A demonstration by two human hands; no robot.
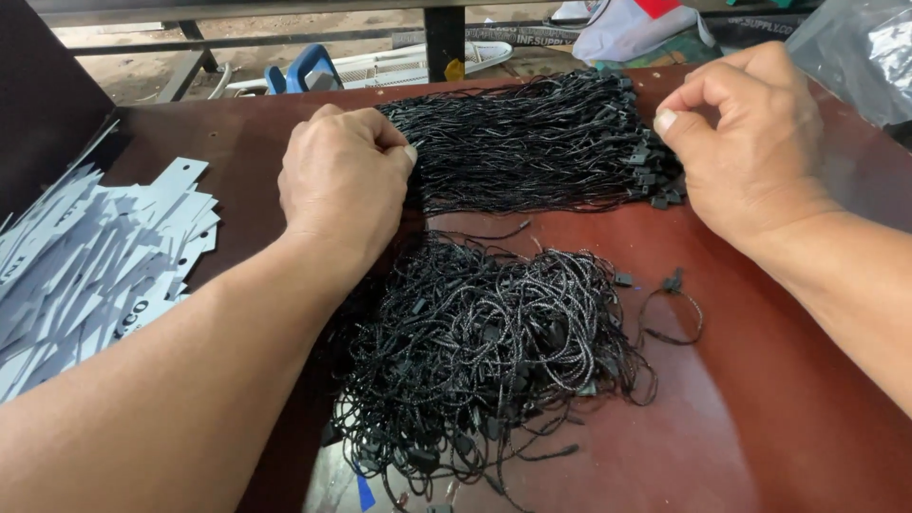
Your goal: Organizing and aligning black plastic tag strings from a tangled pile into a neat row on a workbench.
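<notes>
Cord bundle (541,142) pinched at both ends: left hand (342,180), right hand (750,133); table edge behind.

Both arms reach forward, bare to the wrists. The left hand (344,180) is curled like a loose fist, back side up, with the thumb tip pressed to the first finger. The right hand (750,142) is curled too, thumb meeting the bent fingers in a pinch. The two hands are well apart.
</notes>
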